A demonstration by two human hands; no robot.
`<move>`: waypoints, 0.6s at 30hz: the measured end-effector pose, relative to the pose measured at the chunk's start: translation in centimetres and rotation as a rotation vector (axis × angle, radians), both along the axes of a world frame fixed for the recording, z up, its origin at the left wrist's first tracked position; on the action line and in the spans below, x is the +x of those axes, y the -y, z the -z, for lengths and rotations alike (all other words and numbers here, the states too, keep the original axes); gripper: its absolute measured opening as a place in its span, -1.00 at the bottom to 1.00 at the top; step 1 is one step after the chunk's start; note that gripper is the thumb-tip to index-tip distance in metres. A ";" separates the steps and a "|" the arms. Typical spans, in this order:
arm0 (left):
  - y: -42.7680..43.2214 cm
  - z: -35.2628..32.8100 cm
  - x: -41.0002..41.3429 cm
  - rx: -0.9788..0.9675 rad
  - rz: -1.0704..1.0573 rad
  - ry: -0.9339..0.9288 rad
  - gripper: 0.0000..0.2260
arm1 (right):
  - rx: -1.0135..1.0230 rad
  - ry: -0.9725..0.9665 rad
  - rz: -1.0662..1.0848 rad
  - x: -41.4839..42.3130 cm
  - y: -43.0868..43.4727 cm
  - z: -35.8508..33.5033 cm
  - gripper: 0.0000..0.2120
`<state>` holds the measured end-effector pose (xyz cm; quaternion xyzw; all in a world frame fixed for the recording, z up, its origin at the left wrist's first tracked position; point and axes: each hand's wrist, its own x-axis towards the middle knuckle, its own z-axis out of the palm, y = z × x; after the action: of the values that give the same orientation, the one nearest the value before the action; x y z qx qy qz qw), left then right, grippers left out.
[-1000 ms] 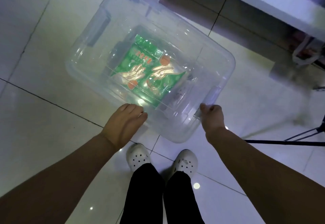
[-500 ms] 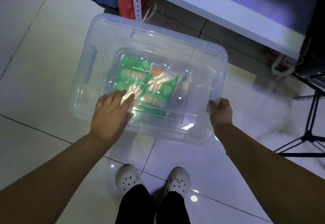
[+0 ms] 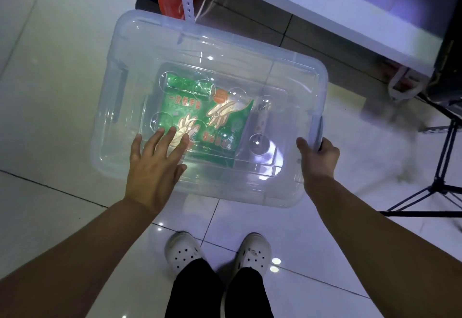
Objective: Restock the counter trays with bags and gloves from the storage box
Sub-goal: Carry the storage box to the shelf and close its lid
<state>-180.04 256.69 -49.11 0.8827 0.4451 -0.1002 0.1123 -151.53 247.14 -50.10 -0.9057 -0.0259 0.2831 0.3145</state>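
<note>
A clear plastic storage box (image 3: 120, 107) with its lid on sits on the tiled floor in front of my feet. Through the lid I see a green pack of disposable gloves (image 3: 220, 107) with printed hands and, to its right, a paler packet that is hard to make out. My left hand (image 3: 155, 165) lies flat on the lid's near left part, fingers straight and spread. My right hand (image 3: 318, 159) grips the latch handle at the box's right end, fingers curled round it.
A white shelf unit (image 3: 325, 7) with a perforated metal post runs behind the box. An orange and blue object stands at the upper left. A black tripod (image 3: 440, 177) stands on the floor at the right. My white clogs are just below the box.
The box has turned squarer to me and looms larger. My left hand slid from the near rim onto the lid. My right hand kept its grip at the right end.
</note>
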 end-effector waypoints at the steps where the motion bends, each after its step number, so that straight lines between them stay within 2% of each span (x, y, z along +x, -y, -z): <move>1: 0.0 0.1 0.0 -0.005 -0.003 0.011 -0.48 | -0.023 0.045 -0.013 -0.3 -0.2 0.0 -0.58; 5: -0.1 0.3 -0.1 -0.002 -0.004 0.029 -0.48 | -0.137 0.264 -0.094 -1.1 -0.7 -0.1 -0.64; 9: -0.7 -0.2 -0.4 -0.020 -0.005 0.047 -0.50 | -0.191 0.271 -0.096 -1.3 -1.1 -0.4 -0.63; 11: -2.0 -1.0 -0.7 -0.019 -0.097 0.082 -0.51 | -0.234 0.294 -0.153 -1.1 -1.2 -0.6 -0.65; 14: -5.8 -1.9 -2.0 -0.016 -0.357 0.087 -0.48 | -0.259 0.345 -0.191 -1.3 -2.1 -0.8 -0.63; 18: -10.8 -1.4 -3.2 -0.108 -0.462 0.124 -0.35 | -0.226 0.280 -0.184 -1.4 -3.9 -0.6 -0.59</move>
<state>-183.20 267.46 -47.67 0.7546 0.6214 -0.0410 0.2066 -152.92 250.99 -49.52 -0.9596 -0.1201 0.1828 0.1768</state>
